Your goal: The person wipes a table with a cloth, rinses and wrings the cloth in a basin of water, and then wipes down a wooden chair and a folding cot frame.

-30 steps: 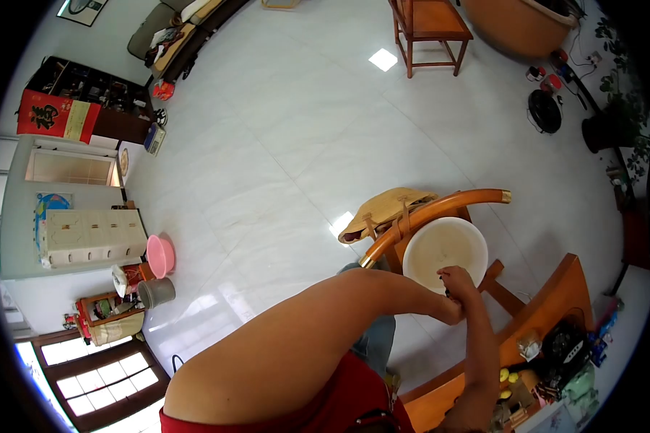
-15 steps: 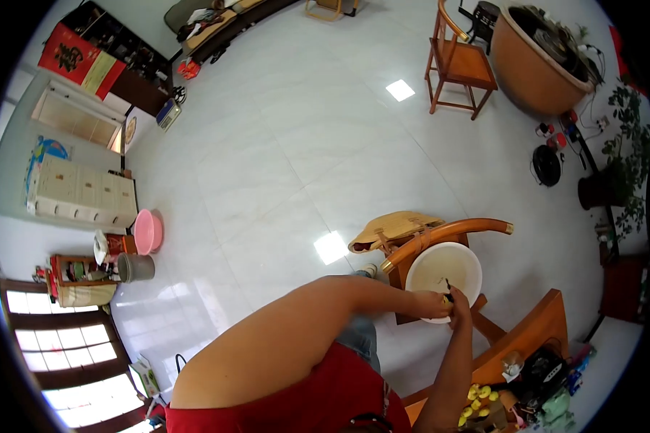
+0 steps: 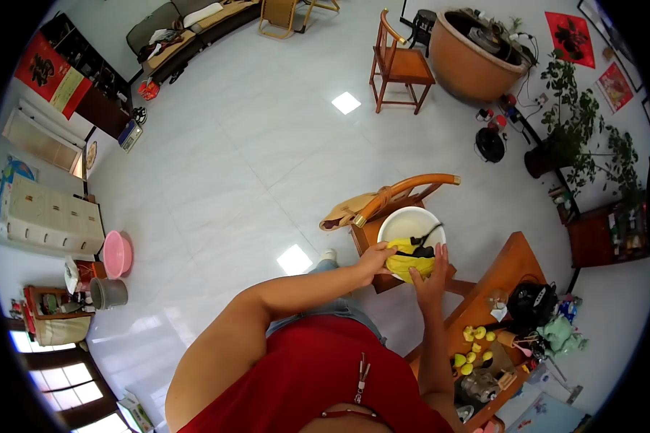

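Over a white basin (image 3: 388, 225) on a wooden chair seat, my two hands hold a bright yellow bundle with black parts (image 3: 410, 267). It looks soft, and a thin black strap or cord (image 3: 433, 231) sticks up from it; its exact kind does not show. My left hand (image 3: 374, 263) grips the bundle's left side, with the thumb on top. My right hand (image 3: 432, 278) is around its right edge, thumb towards me and fingers along the far side. The bundle hides part of the basin.
A curved wooden chair back (image 3: 412, 189) with a tan bag (image 3: 343, 212) stands beyond the basin. To my right, a wooden table (image 3: 495, 278) carries yellow pieces (image 3: 469, 357), a black bag (image 3: 533, 303) and jars. A pink basin (image 3: 118, 254) stands far left.
Earlier my hands were close together over the basin, with a small dark and yellow part showing. Now they are apart and the yellow bundle shows between them. The view has shifted.
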{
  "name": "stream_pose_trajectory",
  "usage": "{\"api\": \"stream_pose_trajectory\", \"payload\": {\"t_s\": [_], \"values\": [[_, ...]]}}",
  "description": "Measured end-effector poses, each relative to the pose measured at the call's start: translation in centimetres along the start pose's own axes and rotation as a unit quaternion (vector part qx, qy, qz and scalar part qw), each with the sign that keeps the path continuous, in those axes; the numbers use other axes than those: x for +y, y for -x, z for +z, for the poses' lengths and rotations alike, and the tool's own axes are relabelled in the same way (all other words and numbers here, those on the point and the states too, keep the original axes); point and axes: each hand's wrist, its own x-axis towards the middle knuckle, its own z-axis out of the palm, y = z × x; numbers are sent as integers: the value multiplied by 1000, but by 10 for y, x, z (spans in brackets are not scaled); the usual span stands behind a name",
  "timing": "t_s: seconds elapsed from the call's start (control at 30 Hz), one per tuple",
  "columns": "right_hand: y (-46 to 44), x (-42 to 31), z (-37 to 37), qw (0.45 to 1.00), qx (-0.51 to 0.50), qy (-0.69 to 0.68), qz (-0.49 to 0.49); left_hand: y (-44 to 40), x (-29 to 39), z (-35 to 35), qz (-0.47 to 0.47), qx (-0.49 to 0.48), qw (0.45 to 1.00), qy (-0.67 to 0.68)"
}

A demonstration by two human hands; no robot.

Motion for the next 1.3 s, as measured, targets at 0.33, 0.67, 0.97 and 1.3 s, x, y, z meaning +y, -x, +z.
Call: {"api": "stream_pose_trajectory", "payload": {"t_s": [0.33, 0.67, 0.97, 1.3], "values": [[-35, -148, 39, 966, 6, 43, -253, 66, 107, -69, 128, -106, 946, 277], [-142, -243, 208, 871, -134, -466, 80, 114, 250, -210, 196, -134, 951, 198], [-228, -307, 310, 870, -90, -478, 84, 120, 352, -321, 207, 51, 977, -30], [-340, -338, 302, 759, -67, -638, 108, 58, 423, -354, 203, -46, 978, 28]]}}
